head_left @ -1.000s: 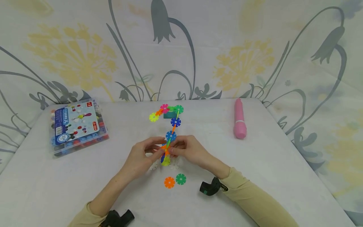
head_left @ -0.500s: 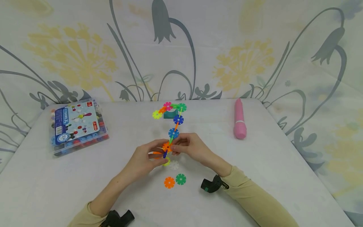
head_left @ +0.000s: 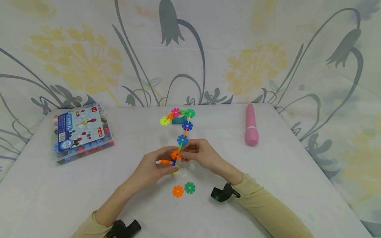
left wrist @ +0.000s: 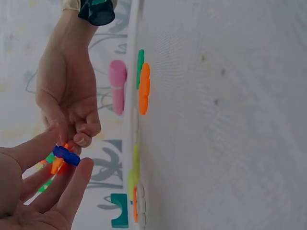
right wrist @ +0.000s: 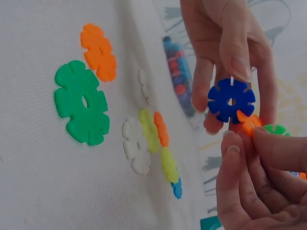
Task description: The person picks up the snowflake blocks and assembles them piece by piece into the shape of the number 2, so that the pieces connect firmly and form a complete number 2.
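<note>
Head view: both hands meet above the middle of the tabletop [head_left: 220,218], holding the near end of a chain [head_left: 185,141] of slotted discs. The chain runs away from the person, then bends left at its far end, partly overlapping a teal block [head_left: 179,120]; whether they touch, I cannot tell. The left hand [head_left: 153,162] has its fingers parted from the thumb just enough to pinch the blue disc [right wrist: 220,100]. The right hand [head_left: 202,157] pinches the orange disc [right wrist: 250,126] between thumb and forefinger, other fingers curled. The orange disc touches the blue disc near its rim, set at an angle; how deeply the slots mesh is unclear.

Nearest the person, a loose orange disc [head_left: 175,191] and a green disc [right wrist: 72,105] lie side by side. Beyond are white discs [right wrist: 130,151], yellow discs [right wrist: 149,132], another orange one and a light blue one; whether any are joined is hard to see. A clear box [head_left: 84,129] of coloured pieces sits at left, a pink stick [head_left: 251,125] at right.
</note>
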`<move>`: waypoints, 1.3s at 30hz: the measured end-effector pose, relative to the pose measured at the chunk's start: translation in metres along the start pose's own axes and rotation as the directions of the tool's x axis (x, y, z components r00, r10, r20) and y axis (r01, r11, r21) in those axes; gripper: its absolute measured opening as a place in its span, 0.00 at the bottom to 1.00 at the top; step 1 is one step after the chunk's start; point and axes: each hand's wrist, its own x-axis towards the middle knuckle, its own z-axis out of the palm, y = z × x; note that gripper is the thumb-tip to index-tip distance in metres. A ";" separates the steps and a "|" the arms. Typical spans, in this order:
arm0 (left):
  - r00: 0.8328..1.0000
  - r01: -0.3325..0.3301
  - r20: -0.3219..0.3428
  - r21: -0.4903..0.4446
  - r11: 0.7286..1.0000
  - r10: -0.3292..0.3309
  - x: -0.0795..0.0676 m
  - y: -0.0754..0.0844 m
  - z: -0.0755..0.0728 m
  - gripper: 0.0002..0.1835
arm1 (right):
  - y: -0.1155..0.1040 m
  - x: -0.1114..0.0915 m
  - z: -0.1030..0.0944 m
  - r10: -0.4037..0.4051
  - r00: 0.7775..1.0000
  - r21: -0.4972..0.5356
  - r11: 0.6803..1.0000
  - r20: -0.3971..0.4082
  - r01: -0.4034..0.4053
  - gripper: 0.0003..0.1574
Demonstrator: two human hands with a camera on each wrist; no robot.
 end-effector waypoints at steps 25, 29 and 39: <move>0.992 -0.019 -0.126 0.036 0.999 0.024 0.001 0.001 -0.005 0.30 | 0.009 -0.023 0.001 0.054 0.919 -0.566 0.801 0.390 0.193 0.14; 0.991 -0.009 -0.130 0.030 1.000 0.013 0.000 0.001 -0.005 0.28 | 0.007 -0.024 0.003 0.065 0.919 -0.573 0.798 0.390 0.186 0.15; 0.990 -0.041 -0.138 0.001 0.999 0.041 0.001 0.002 -0.004 0.26 | 0.000 -0.013 -0.002 -0.016 0.957 -0.341 0.932 0.290 0.119 0.02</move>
